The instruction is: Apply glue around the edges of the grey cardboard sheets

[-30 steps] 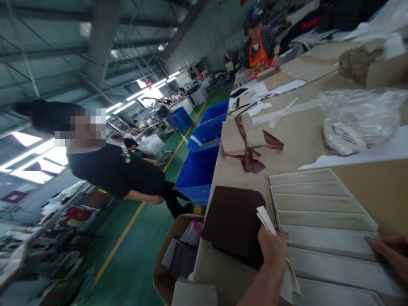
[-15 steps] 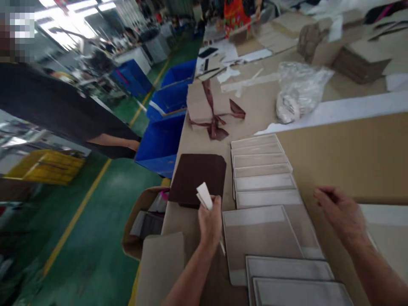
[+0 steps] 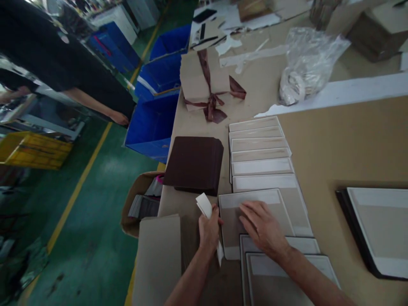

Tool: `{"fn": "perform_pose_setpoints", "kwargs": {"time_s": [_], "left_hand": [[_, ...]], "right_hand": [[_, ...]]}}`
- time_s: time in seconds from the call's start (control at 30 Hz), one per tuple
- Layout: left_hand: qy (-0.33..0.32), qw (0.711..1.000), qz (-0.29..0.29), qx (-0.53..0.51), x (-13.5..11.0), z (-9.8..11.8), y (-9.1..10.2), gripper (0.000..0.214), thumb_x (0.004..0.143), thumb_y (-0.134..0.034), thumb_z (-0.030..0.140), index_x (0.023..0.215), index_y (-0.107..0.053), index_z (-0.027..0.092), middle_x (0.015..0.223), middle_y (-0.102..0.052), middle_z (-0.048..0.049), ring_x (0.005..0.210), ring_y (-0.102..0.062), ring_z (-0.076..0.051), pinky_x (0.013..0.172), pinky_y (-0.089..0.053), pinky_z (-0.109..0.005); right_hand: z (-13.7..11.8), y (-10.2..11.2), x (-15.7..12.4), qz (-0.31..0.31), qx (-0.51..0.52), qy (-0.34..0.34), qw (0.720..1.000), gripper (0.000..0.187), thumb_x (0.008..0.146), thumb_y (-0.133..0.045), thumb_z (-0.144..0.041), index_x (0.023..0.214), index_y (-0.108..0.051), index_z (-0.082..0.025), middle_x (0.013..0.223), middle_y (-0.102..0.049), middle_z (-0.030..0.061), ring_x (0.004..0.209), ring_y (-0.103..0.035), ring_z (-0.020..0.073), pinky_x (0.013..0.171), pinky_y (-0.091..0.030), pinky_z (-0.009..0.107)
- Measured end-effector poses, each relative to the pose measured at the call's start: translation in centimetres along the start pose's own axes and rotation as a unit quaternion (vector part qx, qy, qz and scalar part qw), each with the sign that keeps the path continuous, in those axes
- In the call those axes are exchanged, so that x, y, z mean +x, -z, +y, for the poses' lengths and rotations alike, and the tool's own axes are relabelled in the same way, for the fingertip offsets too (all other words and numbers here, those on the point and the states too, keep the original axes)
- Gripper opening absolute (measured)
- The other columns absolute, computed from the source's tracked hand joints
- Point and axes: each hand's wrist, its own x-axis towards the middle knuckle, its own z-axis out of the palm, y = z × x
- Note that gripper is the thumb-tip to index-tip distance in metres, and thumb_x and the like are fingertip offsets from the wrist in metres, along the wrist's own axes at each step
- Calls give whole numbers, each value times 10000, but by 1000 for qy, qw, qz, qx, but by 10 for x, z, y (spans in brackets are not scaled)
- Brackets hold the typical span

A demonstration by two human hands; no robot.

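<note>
My left hand [image 3: 209, 227] is closed round a folded white paper strip [image 3: 204, 204], whose lower end shows below the fingers. It is beside the left edge of a flat grey-beige panel [image 3: 234, 216] with white bands. My right hand [image 3: 263, 227] lies over that panel, fingers stretched out and nothing in them; whether the fingertips touch it I cannot tell. Beyond it, similar panels [image 3: 259, 144] overlap in a row, and more panels [image 3: 287, 272] with dark edges lie nearer me. A stack of dark brown boards [image 3: 194, 161] sits just past my left hand.
A beige box with a brown ribbon bow [image 3: 212, 100] and a clear plastic bag [image 3: 309, 63] lie farther back. Another stack of panels [image 3: 382, 229] is at right. Blue bins [image 3: 153, 123] and a carton [image 3: 140, 204] stand along the table's left side, where a person stands.
My right hand has moved left from the brown surface to over the grey-beige panel, its fingers now stretched out. My left hand still holds the paper strip. The camera view has tilted down.
</note>
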Motion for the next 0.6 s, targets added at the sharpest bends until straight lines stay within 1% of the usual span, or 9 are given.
{"fn": "perform_pose_setpoints", "kwargs": {"time_s": [0.07, 0.17, 0.27, 0.33, 0.4, 0.47, 0.53, 0.6], "left_hand": [[3, 1000, -4, -10, 2, -2, 1, 516, 715, -653, 546, 980, -717, 107, 479, -542, 38, 495, -538, -142, 503, -395, -233], [4, 1000, -17, -18, 6, -1, 3, 536, 702, -661, 559, 985, -717, 108, 442, -497, 62, 431, -469, -118, 451, -345, -218], [-8, 999, -31, -13, 9, 4, 3, 470, 728, -651, 533, 913, -725, 108, 427, -474, 66, 397, -434, -105, 427, -324, -214], [-26, 999, -29, 0, 10, 10, 2, 402, 753, -639, 499, 844, -728, 117, 446, -508, 48, 410, -469, -115, 435, -345, -219], [-56, 998, -8, 21, 9, 17, 0, 333, 775, -631, 449, 833, -730, 137, 559, -623, 2, 521, -583, -151, 510, -424, -235], [-97, 994, 22, 46, 8, 26, -3, 282, 786, -634, 401, 891, -734, 158, 770, -726, -54, 748, -681, -206, 678, -497, -273], [-135, 988, 33, 73, 8, 35, -9, 252, 789, -650, 367, 926, -737, 175, 919, -753, -93, 921, -693, -246, 822, -499, -311], [-162, 982, 18, 99, 11, 44, -18, 209, 788, -667, 333, 911, -745, 183, 936, -760, -115, 947, -701, -269, 849, -498, -329]], "right_hand": [[4, -7, 4, -23, -28, 28, 999, 327, 967, -524, -254, 1270, -602, -158, 1212, -613, 129, 1108, -533, 272, 975, -493, 473], [8, -13, 5, -41, -64, 53, 996, 374, 967, -526, -268, 1313, -574, -135, 1280, -595, 128, 1175, -494, 289, 1032, -450, 496], [10, -14, 4, -57, -82, 60, 993, 407, 972, -518, -294, 1345, -552, -135, 1338, -572, 123, 1220, -472, 296, 1047, -435, 500], [13, -10, 5, -50, -90, 52, 993, 410, 982, -497, -295, 1358, -542, -139, 1365, -558, 121, 1247, -460, 290, 1056, -428, 493], [20, -5, 9, -26, -103, 36, 994, 408, 991, -474, -289, 1367, -538, -142, 1375, -557, 120, 1275, -445, 286, 1066, -413, 494], [29, 2, 15, 4, -120, 23, 992, 407, 995, -459, -292, 1365, -543, -146, 1373, -566, 120, 1295, -434, 289, 1062, -406, 502], [38, 7, 21, 19, -141, 18, 990, 406, 997, -453, -303, 1359, -553, -149, 1375, -572, 115, 1313, -424, 299, 1044, -409, 507], [45, 9, 26, 14, -165, 24, 986, 406, 997, -453, -308, 1356, -555, -149, 1394, -564, 106, 1339, -404, 308, 1039, -398, 511]]}}
